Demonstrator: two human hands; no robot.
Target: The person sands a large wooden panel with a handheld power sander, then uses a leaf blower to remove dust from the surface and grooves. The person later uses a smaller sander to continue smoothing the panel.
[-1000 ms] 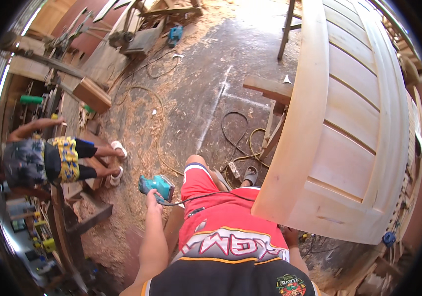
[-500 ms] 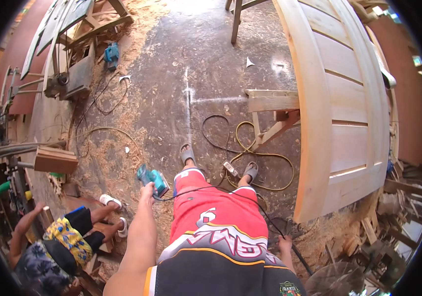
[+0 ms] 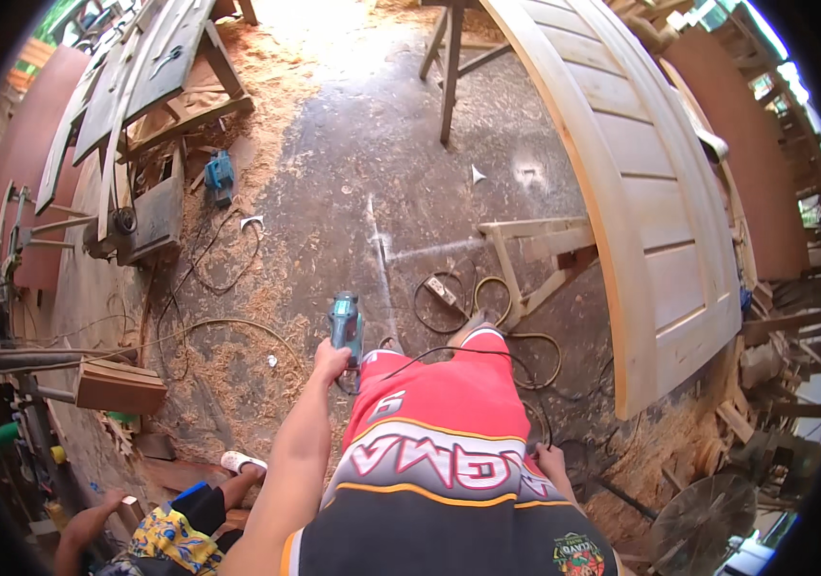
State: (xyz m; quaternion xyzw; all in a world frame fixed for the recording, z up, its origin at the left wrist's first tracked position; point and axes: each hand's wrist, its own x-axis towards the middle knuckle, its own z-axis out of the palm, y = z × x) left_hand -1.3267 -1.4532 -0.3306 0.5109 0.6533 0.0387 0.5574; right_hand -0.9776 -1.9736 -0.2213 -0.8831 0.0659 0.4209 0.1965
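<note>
My left hand (image 3: 333,359) is closed round the body of a teal power sander (image 3: 344,322), held out in front of my left thigh. From the sander a dark power cord (image 3: 449,347) runs across the front of my red shorts toward my right side. Low by my right hip, my right hand (image 3: 550,459) has its fingers curled on the cord. To the right stands a large pale wooden panel door (image 3: 621,206), lying on wooden trestles (image 3: 535,230), out of reach of both hands.
A power strip (image 3: 442,291) and looped cable (image 3: 554,360) lie by my feet. Another blue tool (image 3: 219,173) sits near the left workbench (image 3: 156,86). A co-worker in yellow patterned shorts (image 3: 175,538) is at lower left. Wood shavings (image 3: 237,336) cover the floor.
The floor and trestles have shifted down in view as I step forward. My left hand has brought the sander rightward, turned more upright. The power strip lies farther ahead of my feet.
</note>
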